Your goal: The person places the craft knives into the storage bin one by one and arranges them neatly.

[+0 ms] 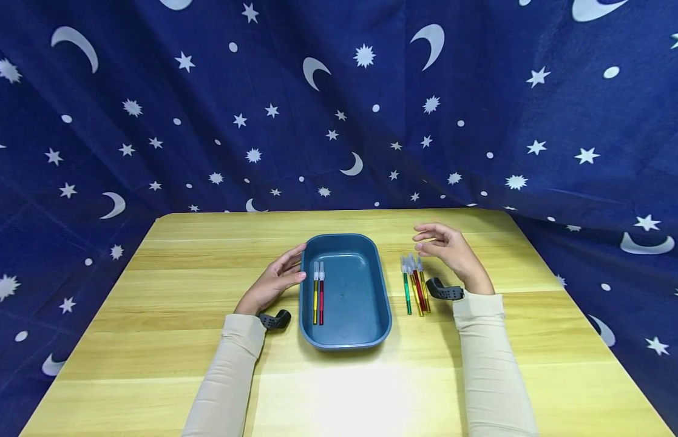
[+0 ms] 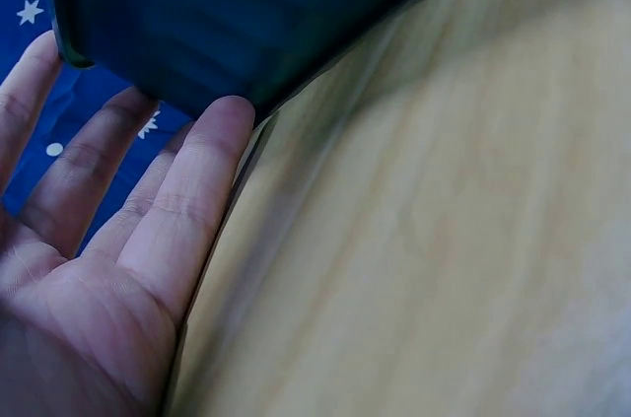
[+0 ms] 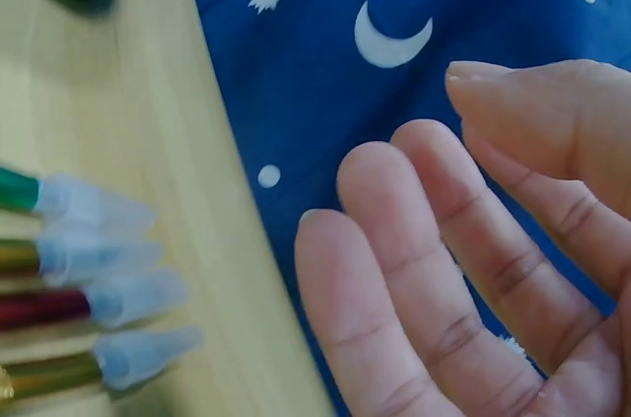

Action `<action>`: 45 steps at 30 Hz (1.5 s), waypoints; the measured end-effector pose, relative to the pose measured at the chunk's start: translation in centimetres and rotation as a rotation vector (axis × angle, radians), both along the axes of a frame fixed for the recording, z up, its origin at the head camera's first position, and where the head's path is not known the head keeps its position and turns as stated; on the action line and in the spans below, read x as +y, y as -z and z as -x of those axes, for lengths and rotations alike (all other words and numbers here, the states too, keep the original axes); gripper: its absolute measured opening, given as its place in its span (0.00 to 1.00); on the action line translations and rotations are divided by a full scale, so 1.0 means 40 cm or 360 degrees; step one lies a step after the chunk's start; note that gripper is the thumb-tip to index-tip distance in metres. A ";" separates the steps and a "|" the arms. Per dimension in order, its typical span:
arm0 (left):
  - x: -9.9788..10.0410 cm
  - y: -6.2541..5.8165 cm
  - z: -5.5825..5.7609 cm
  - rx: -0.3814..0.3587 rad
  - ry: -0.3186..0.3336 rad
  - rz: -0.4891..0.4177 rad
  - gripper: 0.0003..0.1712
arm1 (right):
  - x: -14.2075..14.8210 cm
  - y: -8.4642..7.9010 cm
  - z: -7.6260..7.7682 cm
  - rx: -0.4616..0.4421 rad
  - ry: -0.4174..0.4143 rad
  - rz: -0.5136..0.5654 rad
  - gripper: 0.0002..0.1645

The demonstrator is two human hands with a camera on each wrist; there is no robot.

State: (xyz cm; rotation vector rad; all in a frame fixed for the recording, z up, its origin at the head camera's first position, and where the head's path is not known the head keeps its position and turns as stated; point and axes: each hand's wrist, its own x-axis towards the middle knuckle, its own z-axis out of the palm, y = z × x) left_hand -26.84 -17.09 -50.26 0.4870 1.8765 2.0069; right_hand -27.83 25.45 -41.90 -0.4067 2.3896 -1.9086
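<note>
My left hand [image 1: 273,280] rests against the left wall of a blue rectangular tray [image 1: 381,291], its fingertips touching the side. In the left wrist view, the fingers [image 2: 173,210] are extended along the tray. Inside the tray, a gold craft knife [image 1: 315,297] and a red craft knife [image 1: 321,298] lie side by side with translucent caps on. My right hand [image 1: 450,252] hovers above the table with loosely bent fingers and nothing in them. Just left of it lie several capped craft knives, among them a green one [image 1: 406,291] and a red one [image 1: 417,288].
A light wood table [image 1: 180,291] carries the tray near its middle. Behind it hangs a dark blue curtain [image 1: 295,152] with white moons and stars. Black wrist cameras [image 1: 275,320] are strapped to both wrists; the right one sits close to the craft knives on the table.
</note>
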 end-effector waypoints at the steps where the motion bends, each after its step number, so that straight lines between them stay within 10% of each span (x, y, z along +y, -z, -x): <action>1: 0.000 0.000 0.000 0.0000 -0.0001 0.0001 0.44 | 0.004 0.006 0.001 -0.0019 0.0004 -0.0010 0.25; 45: 0.002 -0.002 -0.002 0.0007 -0.0005 -0.0011 0.43 | 0.031 0.111 0.027 -0.0404 0.0029 -0.0385 0.34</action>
